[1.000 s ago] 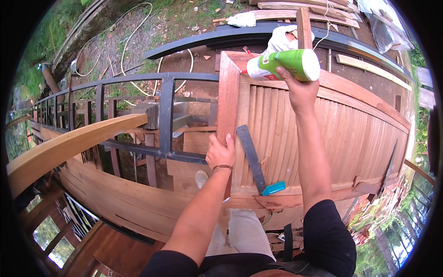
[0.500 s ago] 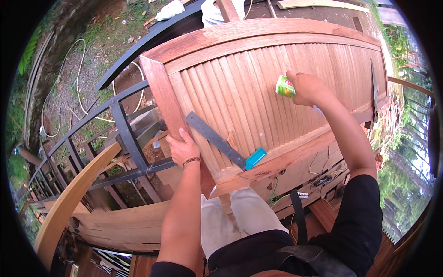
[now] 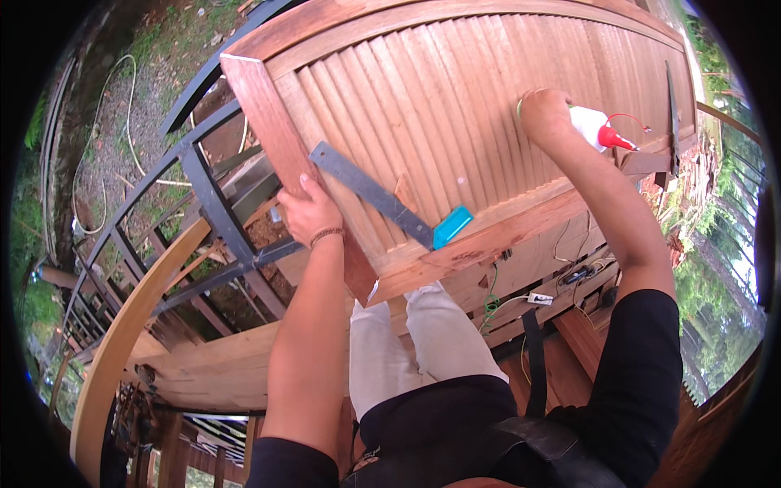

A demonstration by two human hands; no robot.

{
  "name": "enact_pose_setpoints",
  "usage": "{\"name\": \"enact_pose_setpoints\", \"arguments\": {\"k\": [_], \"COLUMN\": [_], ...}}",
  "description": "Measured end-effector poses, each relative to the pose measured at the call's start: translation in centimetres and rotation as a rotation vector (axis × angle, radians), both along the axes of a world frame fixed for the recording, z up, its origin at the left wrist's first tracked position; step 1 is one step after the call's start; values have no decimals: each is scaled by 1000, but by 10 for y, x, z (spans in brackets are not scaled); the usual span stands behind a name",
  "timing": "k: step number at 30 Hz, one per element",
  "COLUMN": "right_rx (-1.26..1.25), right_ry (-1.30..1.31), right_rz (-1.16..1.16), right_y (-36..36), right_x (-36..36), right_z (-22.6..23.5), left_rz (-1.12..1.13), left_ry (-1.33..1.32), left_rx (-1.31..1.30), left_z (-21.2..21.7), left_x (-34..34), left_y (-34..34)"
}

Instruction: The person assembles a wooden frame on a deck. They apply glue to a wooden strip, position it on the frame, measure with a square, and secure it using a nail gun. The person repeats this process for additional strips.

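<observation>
A slatted wooden door panel lies at a slant in front of me. My left hand is closed round the reddish end rail at its left side, thumb on top and fingers partly hidden. Over the slats, my right hand grips a white glue bottle, whose red nozzle points right and down. A try square rests on the panel between my hands, its dark metal blade slanting across the slats and its teal handle at the near edge. Pale lines show at the rail's two corners.
Black metal railing and a curved wooden piece stand at the left. A thin dark strip lies across the panel's right end. Below the near edge, cables and a white power socket rest by planks.
My right hand has turned the glue bottle, so its red nozzle now shows at the right. The panel sits higher in the view. My left hand keeps its hold on the rail.
</observation>
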State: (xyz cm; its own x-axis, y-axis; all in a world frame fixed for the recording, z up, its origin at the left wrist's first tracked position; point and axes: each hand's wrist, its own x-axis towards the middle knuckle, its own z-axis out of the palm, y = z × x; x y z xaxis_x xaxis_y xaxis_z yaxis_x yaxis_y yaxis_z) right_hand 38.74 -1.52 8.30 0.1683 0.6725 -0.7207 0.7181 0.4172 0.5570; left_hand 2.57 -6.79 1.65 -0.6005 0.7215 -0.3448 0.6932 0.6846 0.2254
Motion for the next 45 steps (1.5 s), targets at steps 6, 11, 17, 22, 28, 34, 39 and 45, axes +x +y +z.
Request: {"name": "enact_pose_setpoints", "arguments": {"k": [6, 11, 17, 22, 28, 34, 39, 45], "right_rx": [9, 136, 531, 923, 383, 495, 556, 495], "right_ry": [19, 34, 525, 1244, 1294, 1198, 989, 892], "right_rz": [94, 41, -72, -314, -1002, -1544, -1608, -1614], "right_y": [8, -3, -45, -213, -451, -478, -523, -573], "right_x": [-7, 5, -60, -183, -327, -295, -244, -178], "right_z": [-21, -45, 6, 20, -33, -55, -125, -226], "left_rz": [-5, -4, 22, 15, -21, -71, -118, -52], "left_ry": [-34, -47, -58, -61, -15, -55, 2, -41], "left_rx": [-11, -20, -8, 20, 19, 74, 128, 148], "left_z": [-1, 2, 7, 6, 6, -4, -12, -16], "left_x": [-3, 2, 5, 0, 6, 0, 0, -7], "left_y": [1, 1, 0, 0, -3, -6, -6, 4]}}
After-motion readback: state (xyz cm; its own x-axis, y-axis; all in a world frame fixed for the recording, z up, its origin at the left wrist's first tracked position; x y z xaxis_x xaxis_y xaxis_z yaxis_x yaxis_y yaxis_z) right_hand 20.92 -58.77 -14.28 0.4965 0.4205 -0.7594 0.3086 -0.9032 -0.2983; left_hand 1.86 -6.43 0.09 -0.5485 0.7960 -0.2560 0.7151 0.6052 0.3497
